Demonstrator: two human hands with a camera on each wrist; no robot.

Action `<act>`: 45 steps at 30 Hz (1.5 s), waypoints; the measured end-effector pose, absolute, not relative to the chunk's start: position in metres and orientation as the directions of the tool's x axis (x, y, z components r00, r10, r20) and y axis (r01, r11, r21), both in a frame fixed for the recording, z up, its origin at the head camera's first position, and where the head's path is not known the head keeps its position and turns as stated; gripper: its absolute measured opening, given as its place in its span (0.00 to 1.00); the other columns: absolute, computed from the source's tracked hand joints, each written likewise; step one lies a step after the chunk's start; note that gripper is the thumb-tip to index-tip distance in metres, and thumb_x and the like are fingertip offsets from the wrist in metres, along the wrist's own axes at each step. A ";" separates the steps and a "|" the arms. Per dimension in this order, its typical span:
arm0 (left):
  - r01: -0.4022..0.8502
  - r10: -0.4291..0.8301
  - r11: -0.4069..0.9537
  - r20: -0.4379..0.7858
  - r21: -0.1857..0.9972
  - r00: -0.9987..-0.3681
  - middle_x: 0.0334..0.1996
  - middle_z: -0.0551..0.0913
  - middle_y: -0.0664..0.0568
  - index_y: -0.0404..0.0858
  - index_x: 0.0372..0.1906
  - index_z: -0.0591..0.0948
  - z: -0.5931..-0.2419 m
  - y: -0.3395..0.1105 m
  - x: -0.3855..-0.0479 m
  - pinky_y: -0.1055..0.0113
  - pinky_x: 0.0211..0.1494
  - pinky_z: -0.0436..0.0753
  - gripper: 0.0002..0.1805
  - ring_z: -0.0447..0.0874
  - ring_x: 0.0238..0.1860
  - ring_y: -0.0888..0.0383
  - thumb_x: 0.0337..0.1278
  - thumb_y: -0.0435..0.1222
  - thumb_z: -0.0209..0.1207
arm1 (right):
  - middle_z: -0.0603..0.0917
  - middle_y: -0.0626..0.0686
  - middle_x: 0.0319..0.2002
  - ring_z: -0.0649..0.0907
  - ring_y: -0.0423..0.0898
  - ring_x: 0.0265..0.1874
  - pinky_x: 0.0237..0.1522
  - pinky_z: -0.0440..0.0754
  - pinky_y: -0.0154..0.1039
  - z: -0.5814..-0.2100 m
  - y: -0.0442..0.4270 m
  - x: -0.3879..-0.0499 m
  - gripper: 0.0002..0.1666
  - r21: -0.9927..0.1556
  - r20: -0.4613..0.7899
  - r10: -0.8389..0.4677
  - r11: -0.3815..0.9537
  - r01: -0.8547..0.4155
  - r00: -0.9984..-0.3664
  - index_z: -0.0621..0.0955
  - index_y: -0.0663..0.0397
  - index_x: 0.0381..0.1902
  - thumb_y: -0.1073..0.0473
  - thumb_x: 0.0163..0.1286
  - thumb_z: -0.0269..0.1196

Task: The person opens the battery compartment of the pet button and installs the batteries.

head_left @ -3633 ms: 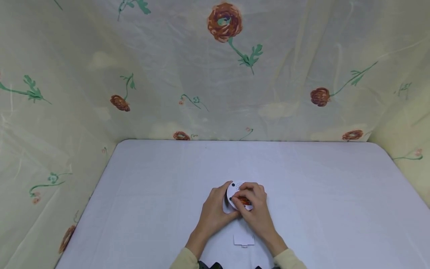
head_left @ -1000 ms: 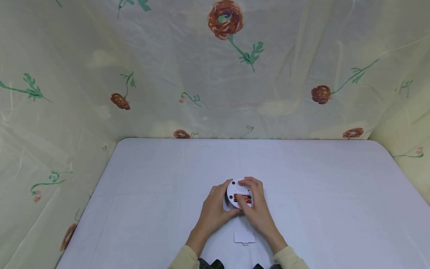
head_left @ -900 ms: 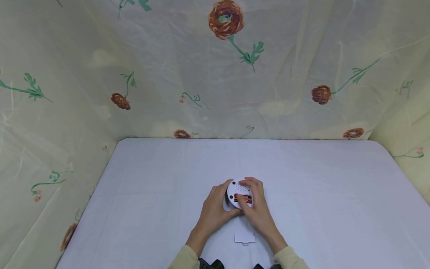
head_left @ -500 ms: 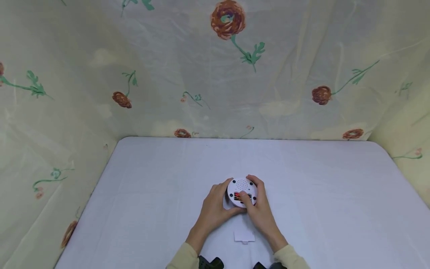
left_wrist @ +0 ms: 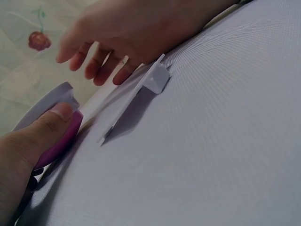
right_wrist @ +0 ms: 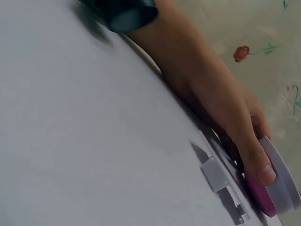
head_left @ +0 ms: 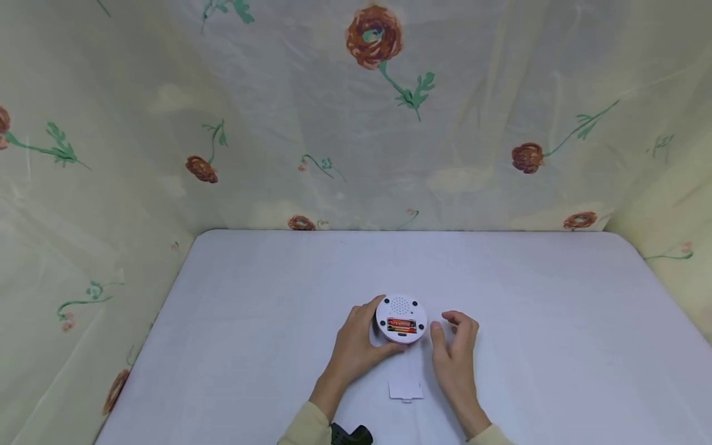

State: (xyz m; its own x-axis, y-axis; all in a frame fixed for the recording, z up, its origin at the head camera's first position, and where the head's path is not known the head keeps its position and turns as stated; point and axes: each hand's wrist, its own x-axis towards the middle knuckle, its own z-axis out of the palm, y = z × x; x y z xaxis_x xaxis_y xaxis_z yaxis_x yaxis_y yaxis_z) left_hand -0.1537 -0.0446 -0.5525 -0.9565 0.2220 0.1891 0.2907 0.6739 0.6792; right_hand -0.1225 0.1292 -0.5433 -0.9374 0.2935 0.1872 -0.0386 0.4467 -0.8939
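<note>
Toward the front of the desk (head_left: 267, 346), I see the left hand (head_left: 355, 343) gripping a round gadget (head_left: 400, 311), battery side up.
The right hand (head_left: 457, 358) curves its fingers loosely just beside it. Wrist views add a pink rim (right_wrist: 259, 195); a white cover (head_left: 405, 390) lies nearer; only my head view shows batteries (head_left: 402, 322), lengthwise left to right.

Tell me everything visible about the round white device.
The round device, plastic-looking, has a white face with small holes, four dark dots and uncovered red batteries; its lower part is pink. That face points up toward the head camera. The left hand holds it by the edge; the right hand is apart from it. Whether it touches the white tabletop is unclear.
</note>
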 end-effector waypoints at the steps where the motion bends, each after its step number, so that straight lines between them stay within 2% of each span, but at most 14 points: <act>1: 0.289 0.220 0.673 0.189 0.680 -0.957 0.61 0.74 0.58 0.51 0.71 0.61 -0.553 -0.044 -0.154 0.59 0.59 0.77 0.55 0.71 0.58 0.60 0.32 0.61 0.70 | 0.64 0.58 0.54 0.65 0.49 0.56 0.60 0.60 0.39 -0.543 0.130 -0.119 0.17 -0.889 0.180 0.285 0.457 -0.032 -0.941 0.65 0.62 0.54 0.59 0.72 0.52; 4: 0.285 0.211 0.675 0.192 0.681 -0.959 0.61 0.74 0.59 0.51 0.70 0.61 -0.553 -0.044 -0.153 0.59 0.59 0.77 0.54 0.71 0.59 0.60 0.32 0.60 0.71 | 0.64 0.56 0.53 0.64 0.46 0.57 0.58 0.57 0.29 -0.543 0.132 -0.110 0.16 -0.877 0.165 0.249 0.479 -0.026 -0.954 0.67 0.59 0.52 0.58 0.72 0.53; 6: 0.288 0.209 0.677 0.198 0.677 -0.958 0.61 0.75 0.59 0.51 0.70 0.62 -0.553 -0.043 -0.153 0.59 0.59 0.77 0.54 0.71 0.59 0.60 0.32 0.60 0.71 | 0.64 0.56 0.53 0.63 0.46 0.57 0.58 0.56 0.28 -0.543 0.132 -0.103 0.14 -0.867 0.162 0.222 0.498 -0.031 -0.962 0.68 0.58 0.50 0.57 0.71 0.54; 8: 0.293 0.207 0.681 0.208 0.671 -0.956 0.61 0.75 0.58 0.50 0.70 0.62 -0.552 -0.043 -0.153 0.59 0.58 0.77 0.54 0.71 0.58 0.60 0.32 0.59 0.71 | 0.64 0.56 0.52 0.63 0.48 0.58 0.60 0.56 0.33 -0.543 0.133 -0.097 0.13 -0.857 0.168 0.194 0.514 -0.046 -0.967 0.70 0.57 0.48 0.58 0.70 0.56; 12: 0.296 0.206 0.686 0.213 0.664 -0.955 0.61 0.75 0.58 0.49 0.70 0.63 -0.551 -0.043 -0.153 0.59 0.57 0.78 0.53 0.72 0.57 0.60 0.33 0.59 0.71 | 0.65 0.56 0.51 0.64 0.52 0.57 0.59 0.55 0.54 -0.543 0.133 -0.085 0.13 -0.797 0.178 0.093 0.597 -0.088 -0.980 0.74 0.54 0.46 0.59 0.65 0.61; 15: 0.289 0.203 0.688 0.206 0.666 -0.957 0.61 0.75 0.59 0.49 0.69 0.63 -0.551 -0.043 -0.154 0.60 0.58 0.77 0.53 0.72 0.57 0.60 0.33 0.59 0.71 | 0.68 0.54 0.51 0.66 0.50 0.55 0.57 0.56 0.58 -0.546 0.135 -0.076 0.17 -0.701 0.236 -0.032 0.686 -0.193 -0.971 0.76 0.51 0.46 0.57 0.59 0.66; 19: 0.296 0.206 0.684 0.212 0.667 -0.955 0.61 0.75 0.59 0.49 0.69 0.64 -0.552 -0.043 -0.155 0.60 0.57 0.78 0.53 0.73 0.57 0.60 0.32 0.59 0.72 | 0.73 0.47 0.50 0.68 0.42 0.52 0.56 0.60 0.51 -0.550 0.137 -0.067 0.24 -0.575 0.334 -0.181 0.738 -0.352 -0.925 0.79 0.46 0.48 0.54 0.52 0.71; 22: 0.307 0.211 0.681 0.223 0.665 -0.952 0.60 0.75 0.59 0.49 0.69 0.64 -0.552 -0.044 -0.155 0.60 0.56 0.78 0.52 0.73 0.56 0.60 0.32 0.59 0.72 | 0.73 0.43 0.50 0.68 0.38 0.50 0.55 0.60 0.48 -0.550 0.138 -0.062 0.27 -0.535 0.337 -0.240 0.747 -0.395 -0.910 0.79 0.44 0.50 0.52 0.50 0.72; 26: 0.314 0.215 0.680 0.228 0.662 -0.949 0.60 0.75 0.59 0.49 0.69 0.64 -0.552 -0.044 -0.155 0.61 0.56 0.78 0.52 0.73 0.56 0.60 0.32 0.59 0.71 | 0.72 0.40 0.50 0.68 0.37 0.51 0.58 0.59 0.48 -0.548 0.139 -0.058 0.27 -0.516 0.303 -0.274 0.758 -0.398 -0.913 0.80 0.41 0.51 0.52 0.50 0.72; 28: 0.315 0.216 0.679 0.230 0.663 -0.949 0.60 0.75 0.59 0.49 0.69 0.64 -0.551 -0.044 -0.155 0.61 0.56 0.78 0.52 0.73 0.56 0.60 0.32 0.59 0.71 | 0.72 0.39 0.50 0.68 0.37 0.52 0.59 0.58 0.45 -0.548 0.140 -0.058 0.27 -0.509 0.305 -0.292 0.754 -0.415 -0.906 0.80 0.40 0.51 0.52 0.50 0.72; 30: 0.317 0.218 0.679 0.230 0.663 -0.948 0.61 0.75 0.59 0.49 0.69 0.64 -0.550 -0.044 -0.155 0.61 0.56 0.78 0.52 0.73 0.57 0.60 0.33 0.59 0.71 | 0.72 0.38 0.49 0.68 0.36 0.50 0.57 0.57 0.42 -0.549 0.141 -0.059 0.27 -0.497 0.338 -0.321 0.738 -0.457 -0.885 0.81 0.40 0.50 0.53 0.49 0.72; 35: 0.316 0.222 0.678 0.225 0.663 -0.949 0.61 0.75 0.59 0.47 0.69 0.64 -0.549 -0.044 -0.154 0.61 0.57 0.77 0.53 0.73 0.57 0.59 0.32 0.60 0.71 | 0.73 0.40 0.45 0.69 0.38 0.47 0.52 0.59 0.41 -0.552 0.144 -0.063 0.24 -0.466 0.446 -0.389 0.668 -0.580 -0.806 0.81 0.40 0.46 0.57 0.48 0.72; 45: 0.311 0.220 0.686 0.221 0.657 -0.950 0.60 0.75 0.58 0.48 0.69 0.64 -0.552 -0.044 -0.155 0.61 0.57 0.78 0.53 0.73 0.57 0.60 0.32 0.60 0.72 | 0.72 0.39 0.46 0.68 0.37 0.49 0.54 0.56 0.37 -0.553 0.145 -0.064 0.25 -0.456 0.426 -0.407 0.675 -0.580 -0.808 0.80 0.40 0.47 0.55 0.48 0.72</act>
